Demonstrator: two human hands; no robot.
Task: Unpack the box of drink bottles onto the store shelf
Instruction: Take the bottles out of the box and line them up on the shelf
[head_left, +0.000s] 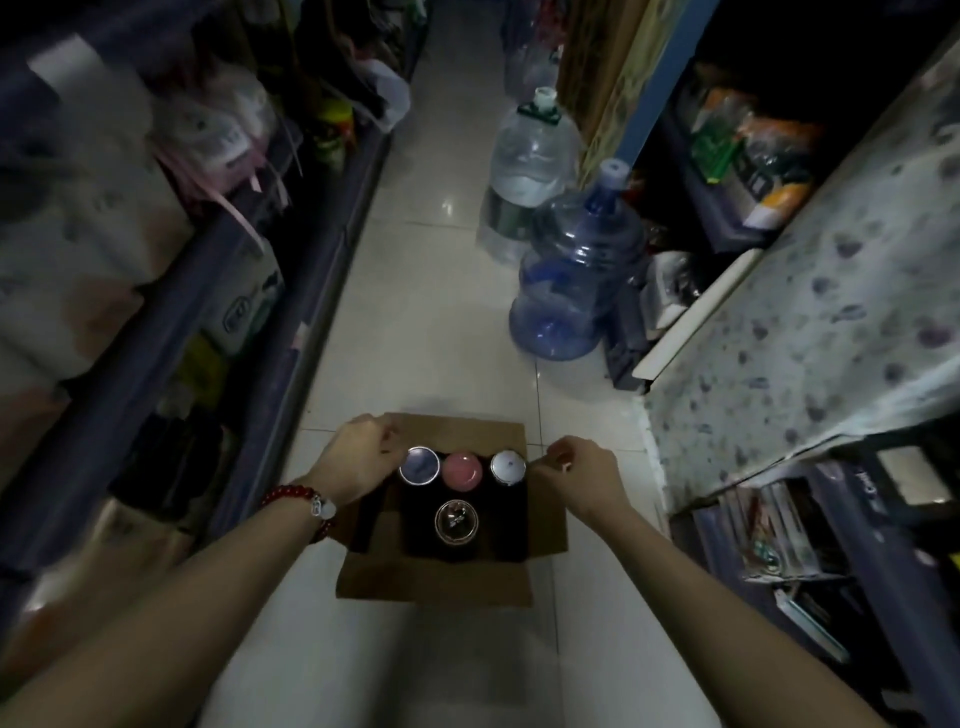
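- Left hand (358, 457), beaded bracelet (298, 501) at the wrist: fingers curled onto the left flap of the cardboard box (441, 577).
- Right hand (582, 475): fingers pinched shut on the box's right edge.
- Box, open on the tiled floor (415, 291) at 6 o'clock, holds four bottles: blue cap (420, 465), pink cap (462, 470), white cap (508, 467), clear cap (455, 521).
- Water jugs (576, 280) stand at 1 o'clock.
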